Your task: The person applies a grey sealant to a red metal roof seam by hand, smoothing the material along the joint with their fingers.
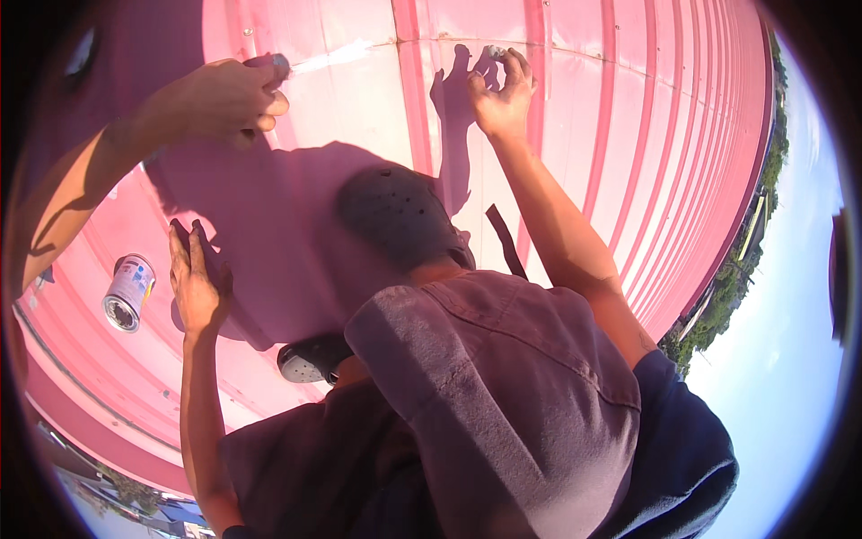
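Observation:
My left hand [199, 289] lies on the pink ribbed metal roof [575, 135], fingers stretched out and holding nothing. Up at the far seam [449, 39], my right hand [505, 97] pinches a small grey-white lump [496, 54] against the sheet; I cannot tell what it is made of. Another person's hand [235, 97] reaches in from the left. Its fingers hold a small bluish-grey thing [280, 66] at the same seam, beside a bright white streak [332, 57]. A printed metal can [130, 292] is on the roof left of my left hand.
My grey-brown trouser leg [512, 386] and dark clog [395, 216] fill the middle, with another clog [314, 359] lower left. A black strap [507, 241] sticks out beside my knee. Raised ribs cross the roof. Its right edge [750, 207] drops off toward trees and sky.

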`<state>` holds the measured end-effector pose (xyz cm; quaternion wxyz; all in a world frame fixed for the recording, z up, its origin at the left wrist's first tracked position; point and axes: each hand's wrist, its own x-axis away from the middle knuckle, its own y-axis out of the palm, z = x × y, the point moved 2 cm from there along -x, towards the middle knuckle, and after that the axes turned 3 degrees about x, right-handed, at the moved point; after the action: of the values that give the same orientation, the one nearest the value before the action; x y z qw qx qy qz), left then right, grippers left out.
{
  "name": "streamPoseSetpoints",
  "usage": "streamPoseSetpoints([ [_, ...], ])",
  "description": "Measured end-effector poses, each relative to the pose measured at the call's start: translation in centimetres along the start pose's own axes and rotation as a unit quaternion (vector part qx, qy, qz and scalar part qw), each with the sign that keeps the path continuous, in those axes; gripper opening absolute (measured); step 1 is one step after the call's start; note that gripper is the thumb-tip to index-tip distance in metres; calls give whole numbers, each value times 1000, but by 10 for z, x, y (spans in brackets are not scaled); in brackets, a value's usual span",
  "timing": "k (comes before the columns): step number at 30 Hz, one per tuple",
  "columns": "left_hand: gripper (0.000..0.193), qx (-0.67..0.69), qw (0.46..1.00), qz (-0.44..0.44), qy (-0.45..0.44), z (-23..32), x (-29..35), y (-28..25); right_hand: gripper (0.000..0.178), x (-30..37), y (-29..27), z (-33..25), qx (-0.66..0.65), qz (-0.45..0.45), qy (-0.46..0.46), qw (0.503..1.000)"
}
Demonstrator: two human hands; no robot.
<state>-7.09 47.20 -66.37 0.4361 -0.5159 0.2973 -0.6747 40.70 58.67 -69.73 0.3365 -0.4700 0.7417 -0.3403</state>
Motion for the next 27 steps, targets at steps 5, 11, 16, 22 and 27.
streamPoseSetpoints([
  [5, 85, -17, 1000, 17, 8, -6, -27, -2, 56, 33, 14, -77, -53, -81, -108, 989],
  [11, 98, -79, 996, -41, -7, -11, -32, -3, 56, 36, 30, -103, -225, -213, 87, 947],
  [16, 110, -170, 975, -139, 12, -36, -28, -4, 57, 6, 11, -39, -157, -119, 108, 974],
  [22, 129, -262, 938, -219, -60, -18, -39, 18, 62, -30, -9, 27, -85, -21, 203, 975],
  [27, 135, -231, 956, -169, -66, -14, -35, 10, 66, -19, 25, 38, 37, 97, 29, 994],
])
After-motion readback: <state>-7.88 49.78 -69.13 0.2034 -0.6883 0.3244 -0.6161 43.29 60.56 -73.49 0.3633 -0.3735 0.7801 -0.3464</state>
